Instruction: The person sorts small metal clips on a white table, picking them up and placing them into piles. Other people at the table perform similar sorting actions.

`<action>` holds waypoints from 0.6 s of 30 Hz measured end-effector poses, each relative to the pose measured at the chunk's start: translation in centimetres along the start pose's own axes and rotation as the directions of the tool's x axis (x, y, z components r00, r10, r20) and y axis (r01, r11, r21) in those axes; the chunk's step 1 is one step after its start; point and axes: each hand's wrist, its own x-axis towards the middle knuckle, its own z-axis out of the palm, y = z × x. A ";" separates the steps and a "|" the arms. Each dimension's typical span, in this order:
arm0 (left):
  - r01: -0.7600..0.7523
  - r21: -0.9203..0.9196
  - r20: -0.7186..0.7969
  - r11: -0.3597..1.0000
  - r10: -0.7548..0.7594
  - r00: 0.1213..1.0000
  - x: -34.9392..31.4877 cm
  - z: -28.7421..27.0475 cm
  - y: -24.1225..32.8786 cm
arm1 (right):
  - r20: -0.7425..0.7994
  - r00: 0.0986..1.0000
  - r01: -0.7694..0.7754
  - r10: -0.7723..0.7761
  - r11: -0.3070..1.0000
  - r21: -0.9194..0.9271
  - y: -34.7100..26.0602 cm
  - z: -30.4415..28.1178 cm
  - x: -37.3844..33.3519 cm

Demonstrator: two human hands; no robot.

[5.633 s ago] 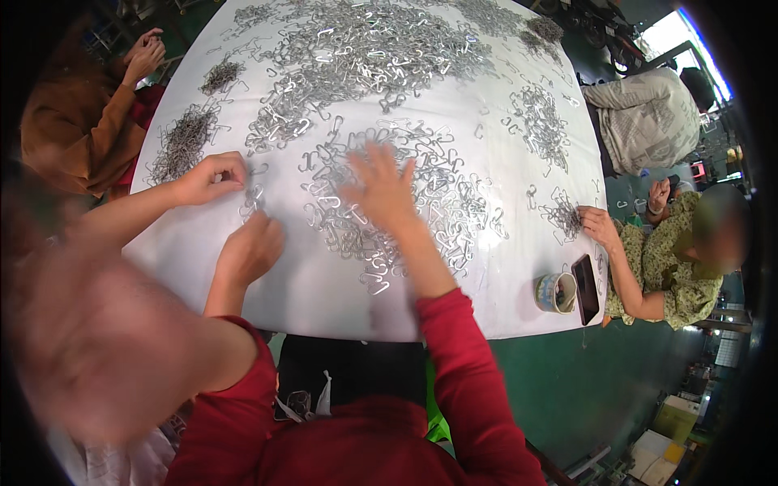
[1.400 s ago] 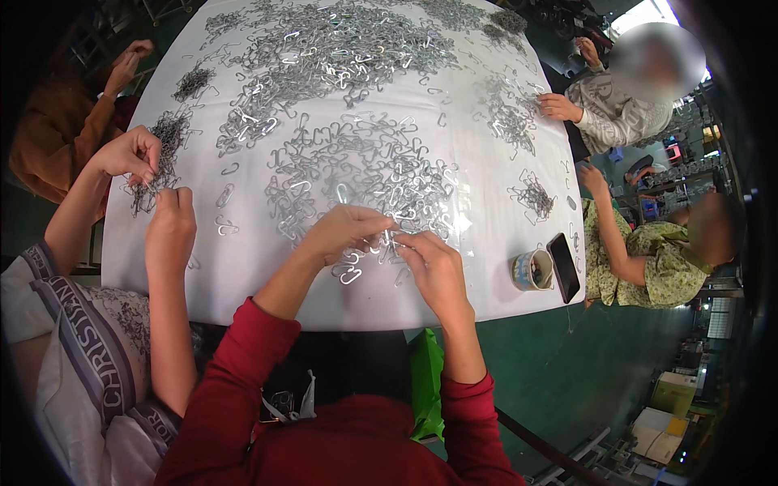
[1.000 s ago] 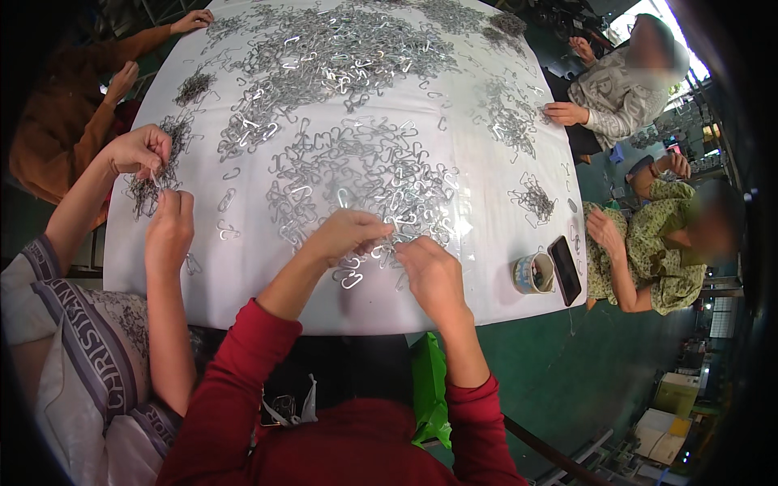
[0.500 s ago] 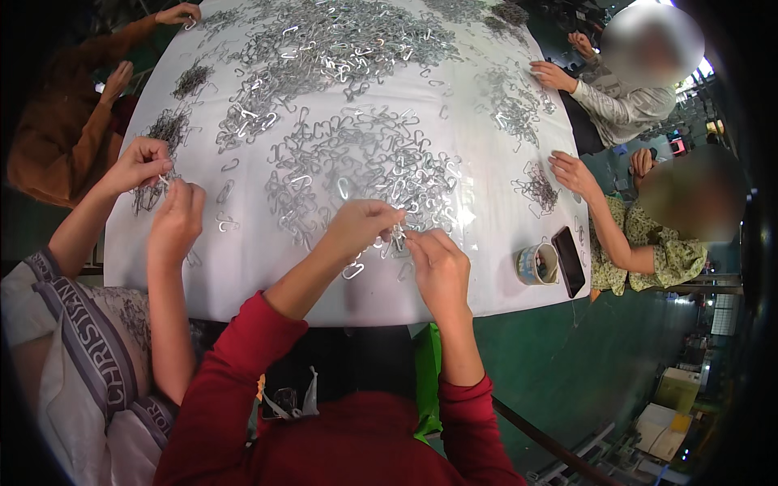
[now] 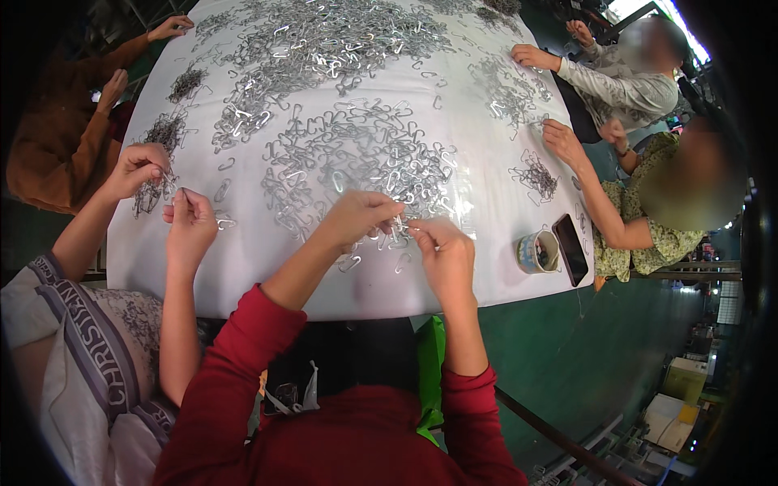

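Right hand [image 5: 448, 254] has edged off left hand [image 5: 356, 219]: fingertips slightly apart, both pinching bent silver wire clips [image 5: 398, 228] over white counter [image 5: 496, 271].

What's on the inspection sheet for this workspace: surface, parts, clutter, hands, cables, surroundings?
Surface: table with white smooth covering.
Parts: loose silver bent-wire metal hooks spread before the hands; larger silver metal heap beyond.
Clutter: round printed cup with small items inside, beside flat black phone, near the right edge.
Hands: left hand and right hand close together, each pinching hooks; count unclear.
Cables: nothing clearly seen.
Surroundings: brown-sleeved person at left, person in green patterned top at right, others nearby; green floor.
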 end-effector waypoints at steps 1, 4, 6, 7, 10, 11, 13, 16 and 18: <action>-0.027 0.021 -0.027 0.999 0.027 0.999 0.1 -0.1 0.0 | 0.000 1.000 0.022 -0.022 1.000 -0.004 0.1 -0.1 -0.1; 0.018 -0.006 0.045 1.000 -0.018 0.999 0.1 -0.2 0.1 | 0.018 1.000 0.005 -0.005 1.000 0.013 -0.1 -0.4 -0.2; -0.016 0.013 0.029 1.000 0.016 0.999 0.0 -0.1 0.2 | -0.009 0.998 -0.055 0.056 0.998 0.041 -0.2 -0.6 -0.1; -0.038 0.012 0.031 0.999 0.038 0.999 0.0 0.0 0.2 | 0.011 0.999 -0.031 0.030 0.999 0.033 -0.2 -0.6 0.0; 0.009 -0.114 -0.021 0.993 -0.011 1.000 -0.2 0.4 0.2 | -0.009 1.000 0.023 -0.023 1.000 0.013 -0.3 -0.5 -0.1; 0.037 -0.108 -0.006 0.993 -0.038 0.999 -0.3 0.5 0.2 | -0.014 1.000 0.029 -0.028 0.999 0.016 -0.3 -0.5 -0.1; 0.083 -0.107 0.016 0.991 -0.082 0.997 -0.4 0.7 0.2 | -0.009 1.000 0.011 -0.011 0.999 0.035 -0.1 -0.5 -0.1; 0.054 -0.096 0.034 0.994 -0.051 0.998 -0.5 0.4 0.1 | 0.021 1.000 -0.010 0.009 0.998 0.058 0.0 -0.6 -0.2; 0.091 -0.133 0.069 0.987 -0.083 0.994 -0.6 0.1 0.0 | 0.048 0.998 0.025 -0.027 0.999 0.049 0.0 -0.6 -0.2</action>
